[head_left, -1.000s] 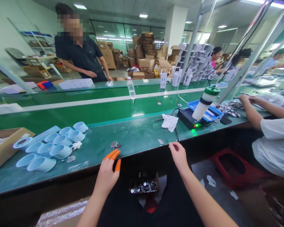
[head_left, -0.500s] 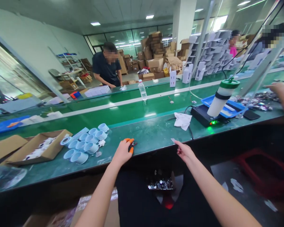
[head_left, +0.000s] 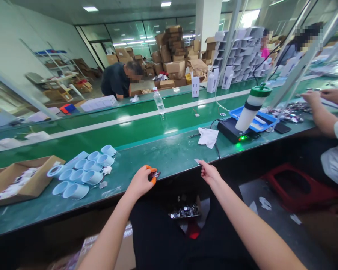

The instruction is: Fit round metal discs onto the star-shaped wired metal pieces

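My left hand point(head_left: 141, 181), with orange finger cots on its fingertips, is closed in a pinch on a small round metal part point(head_left: 154, 174) at the front edge of the green bench point(head_left: 163, 157). My right hand point(head_left: 209, 172) rests at the bench edge, its fingers curled, the fingertips touching a small pale tag point(head_left: 197, 161). Whether it grips the tag I cannot tell. A box of small shiny metal parts point(head_left: 184, 210) sits below the bench between my arms.
Several pale blue cups point(head_left: 81, 173) lie at the left beside a cardboard box point(head_left: 19, 180). A white cloth point(head_left: 207, 137), a black device with a green light point(head_left: 233, 132), a blue tray point(head_left: 256, 120) and a water bottle point(head_left: 159, 101) stand beyond. Another person's arms point(head_left: 321, 112) work at the right.
My left hand reached forward and closed on the small metal part. My right hand moved up to the pale tag. The person across the belt bent down.
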`<state>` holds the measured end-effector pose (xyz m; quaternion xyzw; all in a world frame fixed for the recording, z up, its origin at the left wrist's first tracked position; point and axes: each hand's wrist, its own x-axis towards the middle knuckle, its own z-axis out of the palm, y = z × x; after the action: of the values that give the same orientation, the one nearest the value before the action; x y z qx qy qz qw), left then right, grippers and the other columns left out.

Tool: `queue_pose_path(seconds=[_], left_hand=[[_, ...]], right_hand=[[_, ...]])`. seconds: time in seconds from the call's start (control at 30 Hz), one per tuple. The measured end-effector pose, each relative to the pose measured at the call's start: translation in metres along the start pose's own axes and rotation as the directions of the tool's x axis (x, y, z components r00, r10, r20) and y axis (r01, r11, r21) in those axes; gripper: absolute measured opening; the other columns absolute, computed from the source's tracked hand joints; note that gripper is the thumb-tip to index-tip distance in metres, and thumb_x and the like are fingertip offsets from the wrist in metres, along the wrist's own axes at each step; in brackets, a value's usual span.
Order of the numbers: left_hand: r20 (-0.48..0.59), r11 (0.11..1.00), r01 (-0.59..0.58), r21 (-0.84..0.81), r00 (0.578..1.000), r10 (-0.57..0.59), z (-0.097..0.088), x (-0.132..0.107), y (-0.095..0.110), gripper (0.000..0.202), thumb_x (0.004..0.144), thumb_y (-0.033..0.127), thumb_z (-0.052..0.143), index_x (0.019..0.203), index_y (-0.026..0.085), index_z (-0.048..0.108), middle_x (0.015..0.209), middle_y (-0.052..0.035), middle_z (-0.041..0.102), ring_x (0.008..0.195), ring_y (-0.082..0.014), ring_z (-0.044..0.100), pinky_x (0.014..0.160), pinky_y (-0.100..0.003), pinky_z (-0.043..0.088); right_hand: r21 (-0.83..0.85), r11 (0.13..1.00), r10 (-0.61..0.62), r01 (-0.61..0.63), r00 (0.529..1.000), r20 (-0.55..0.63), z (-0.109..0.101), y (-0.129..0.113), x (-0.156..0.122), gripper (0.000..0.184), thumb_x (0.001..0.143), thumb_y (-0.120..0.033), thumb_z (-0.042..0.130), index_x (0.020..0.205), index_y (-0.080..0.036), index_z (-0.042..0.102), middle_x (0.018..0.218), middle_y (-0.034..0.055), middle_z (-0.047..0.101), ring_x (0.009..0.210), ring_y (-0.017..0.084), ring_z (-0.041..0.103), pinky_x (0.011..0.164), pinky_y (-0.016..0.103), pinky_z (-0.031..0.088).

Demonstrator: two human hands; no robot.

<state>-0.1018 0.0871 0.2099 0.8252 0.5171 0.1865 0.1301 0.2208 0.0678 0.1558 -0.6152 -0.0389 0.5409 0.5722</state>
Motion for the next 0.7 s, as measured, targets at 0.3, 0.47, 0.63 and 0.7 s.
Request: queue_pose_path(seconds=[0.3,0.47,0.63,0.7], left_hand=[[-0.003,0.999,0.007,0.044,1.000,-0.007,-0.002,0.001,0.001,0.032,0.078,0.028,0.060,0.104,0.023,0.080,0.093,-0.0056,0.068,0.087,-0.0222,0.067,0.079,-0.034,0.055],[-0.032,0.993,-0.013,0.113,0.999,0.017,0.004,-0.003,-0.001,0.033,0.082,0.028,0.058,0.107,0.023,0.079,0.095,-0.0067,0.067,0.089,-0.0241,0.066,0.082,-0.036,0.056],[-0.055,0.987,-0.047,0.156,0.997,0.056,0.008,-0.006,-0.001,0.032,0.084,0.027,0.057,0.106,0.023,0.079,0.095,-0.0072,0.067,0.091,-0.0248,0.065,0.083,-0.036,0.056],[-0.057,0.985,-0.050,0.166,0.997,0.060,0.008,-0.006,0.000,0.032,0.085,0.027,0.056,0.107,0.023,0.079,0.095,-0.0079,0.066,0.091,-0.0250,0.065,0.082,-0.036,0.056]], right_hand=[[-0.038,0.995,-0.090,0.090,0.996,-0.006,-0.004,0.006,-0.009,0.040,0.062,-0.037,0.091,0.068,-0.020,0.055,0.054,-0.0042,0.056,0.043,0.008,0.047,0.040,0.021,0.038],[-0.399,0.687,-0.625,0.607,0.774,0.102,-0.026,0.007,-0.027,0.025,0.080,-0.045,0.075,0.084,-0.021,0.067,0.060,-0.0031,0.057,0.056,0.014,0.053,0.058,0.026,0.045],[-0.599,0.195,-0.627,0.776,0.569,0.532,-0.042,0.000,-0.030,0.042,0.087,-0.030,0.062,0.128,-0.031,0.070,0.078,0.0007,0.066,0.063,0.017,0.056,0.071,0.029,0.049],[-0.590,0.172,-0.612,0.789,0.555,0.564,-0.043,0.002,-0.028,0.044,0.088,-0.027,0.059,0.131,-0.031,0.069,0.088,0.0031,0.069,0.066,0.018,0.059,0.075,0.031,0.051]])
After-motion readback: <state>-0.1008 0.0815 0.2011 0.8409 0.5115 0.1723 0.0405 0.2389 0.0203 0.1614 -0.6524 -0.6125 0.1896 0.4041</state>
